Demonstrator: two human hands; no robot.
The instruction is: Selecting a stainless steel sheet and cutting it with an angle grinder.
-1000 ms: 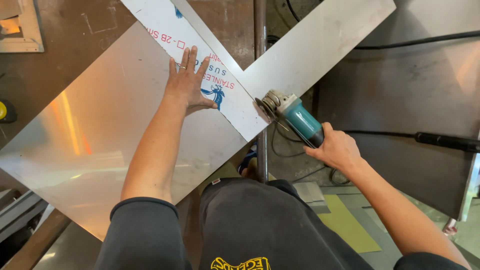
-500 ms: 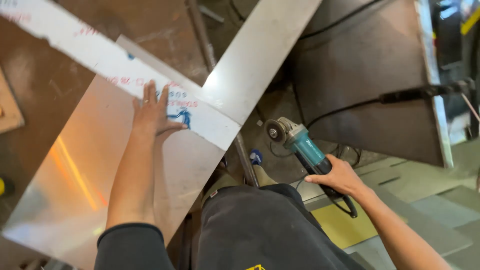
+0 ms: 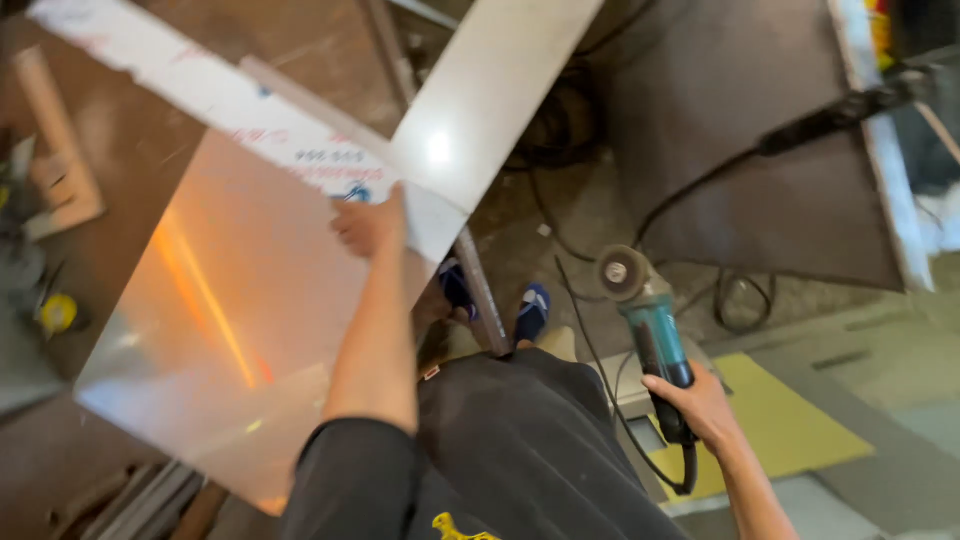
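Your left hand (image 3: 368, 226) rests on the near corner of the stainless steel sheet (image 3: 240, 330), fingers curled over the sheet's right edge where the white protective film strip (image 3: 230, 105) ends. That edge runs from your fingers back toward your body, and just beyond it stands a thin metal bar (image 3: 482, 290), close to the sheet. A second steel strip (image 3: 490, 90) crosses above your fingers, angling up and away to the right. Left of your fingers the sheet spreads wide over the bench (image 3: 70, 130), with orange light streaked across it.

Your right hand (image 3: 700, 405) is clenched around the handle of the teal angle grinder (image 3: 650, 330), its disc (image 3: 622, 272) pointing away from you over the floor (image 3: 600, 210). The disc hangs free, well apart from the sheet, with open floor all around it. Black cables (image 3: 590, 330) trail past the grinder, and your blue shoes (image 3: 530, 310) lie between the two hands.

Compared with half a second ago, the grinder sits lower and farther from the sheet's edge, and your left fingers have gone from flat and spread on the film to hooked at the corner. The view is blurred.
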